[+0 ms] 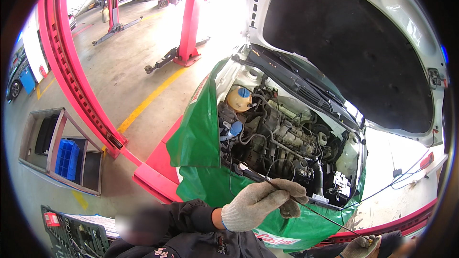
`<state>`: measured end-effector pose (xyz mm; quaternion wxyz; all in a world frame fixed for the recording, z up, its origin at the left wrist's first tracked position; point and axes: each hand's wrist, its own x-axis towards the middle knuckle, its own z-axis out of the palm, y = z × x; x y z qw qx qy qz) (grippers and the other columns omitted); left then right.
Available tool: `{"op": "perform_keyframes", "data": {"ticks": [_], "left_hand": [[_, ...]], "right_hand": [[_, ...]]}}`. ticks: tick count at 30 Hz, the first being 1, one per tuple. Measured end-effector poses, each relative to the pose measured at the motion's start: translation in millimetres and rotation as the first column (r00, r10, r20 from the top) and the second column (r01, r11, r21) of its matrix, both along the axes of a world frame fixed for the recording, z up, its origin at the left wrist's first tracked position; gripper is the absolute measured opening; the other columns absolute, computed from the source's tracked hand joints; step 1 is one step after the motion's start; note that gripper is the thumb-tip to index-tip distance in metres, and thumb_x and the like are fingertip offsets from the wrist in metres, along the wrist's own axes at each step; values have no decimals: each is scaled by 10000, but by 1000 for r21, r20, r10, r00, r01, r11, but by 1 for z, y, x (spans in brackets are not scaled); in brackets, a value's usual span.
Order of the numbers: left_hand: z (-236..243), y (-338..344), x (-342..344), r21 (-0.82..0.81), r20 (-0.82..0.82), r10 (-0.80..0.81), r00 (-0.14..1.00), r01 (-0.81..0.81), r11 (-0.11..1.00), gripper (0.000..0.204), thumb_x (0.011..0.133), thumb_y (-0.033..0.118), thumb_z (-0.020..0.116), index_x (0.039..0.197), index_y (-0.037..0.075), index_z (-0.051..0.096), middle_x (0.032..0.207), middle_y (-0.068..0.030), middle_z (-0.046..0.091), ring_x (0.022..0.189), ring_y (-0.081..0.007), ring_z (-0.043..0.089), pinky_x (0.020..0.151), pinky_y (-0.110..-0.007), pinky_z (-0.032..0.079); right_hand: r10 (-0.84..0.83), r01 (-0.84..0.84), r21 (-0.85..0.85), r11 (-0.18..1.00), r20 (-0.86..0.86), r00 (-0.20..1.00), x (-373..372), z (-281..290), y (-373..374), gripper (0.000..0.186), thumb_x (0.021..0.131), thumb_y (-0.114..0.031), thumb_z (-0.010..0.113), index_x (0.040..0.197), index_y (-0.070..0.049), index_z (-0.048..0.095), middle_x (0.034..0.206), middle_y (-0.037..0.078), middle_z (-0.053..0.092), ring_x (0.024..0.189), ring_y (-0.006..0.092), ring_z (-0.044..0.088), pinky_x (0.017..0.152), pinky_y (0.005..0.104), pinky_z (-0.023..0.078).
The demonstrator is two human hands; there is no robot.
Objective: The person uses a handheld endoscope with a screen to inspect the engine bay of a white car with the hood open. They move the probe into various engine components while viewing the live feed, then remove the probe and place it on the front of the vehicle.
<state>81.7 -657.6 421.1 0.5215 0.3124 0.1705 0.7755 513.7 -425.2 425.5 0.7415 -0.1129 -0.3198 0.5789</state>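
Note:
My left hand, in a pale knitted work glove, is closed on a long thin dark rod over the front edge of the engine bay. Down at the lower right, my gloved right hand pinches the rod's other end, where a small yellowish bit shows. The rod slants down to the right between both hands. Beyond them lies the car engine, uncovered. A thin dark wire loop rises just past my left hand; whether it joins the rod I cannot tell.
A green fender cover drapes the car's front and side. The raised hood stands beyond. Red lift posts and a red lift base are left. A metal cart and an open tool case stand at lower left.

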Motion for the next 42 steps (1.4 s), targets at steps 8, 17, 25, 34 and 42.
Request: {"op": "perform_keyframes", "data": {"ticks": [8,17,25,34,42], "left_hand": [[-10,5,-1,149,60,-24,998,15,989,383,1222,113,440,1540,-54,575,1406,-180,720,1189,-232,741,1052,-390,594],[-15,6,0,124,78,-79,994,69,990,402,1226,111,412,1570,-57,536,1415,-188,707,1217,-241,731,1071,-395,584],[-16,10,1,127,71,-94,993,84,988,401,1223,93,404,1568,-70,527,1435,-204,693,1255,-260,718,1100,-403,572],[-17,17,-1,62,67,-89,994,85,994,401,1224,98,403,1567,-60,537,1433,-199,695,1260,-264,717,1114,-413,572],[-33,41,-20,125,130,-105,986,89,988,525,1221,345,451,1545,-54,559,1337,-197,751,1188,-302,756,1052,-455,598]], "right_hand": [[33,-38,92,995,57,998,-14,8,-13,116,1023,-55,610,1076,5,694,988,109,711,694,165,600,644,291,496],[86,-88,194,977,20,996,-21,7,-14,162,987,-25,608,1122,34,676,1041,128,687,736,194,598,698,339,477],[60,-69,151,986,64,996,-11,-1,-14,249,981,-57,618,1210,27,667,1101,124,707,805,217,610,760,352,493],[-128,126,25,992,61,990,-13,-7,-19,287,1000,-89,617,1268,-2,668,1115,116,717,817,241,605,766,384,504],[-547,518,204,830,472,691,-2,-54,10,386,1116,-29,530,1495,26,577,1212,59,699,950,122,649,774,291,585]]}}
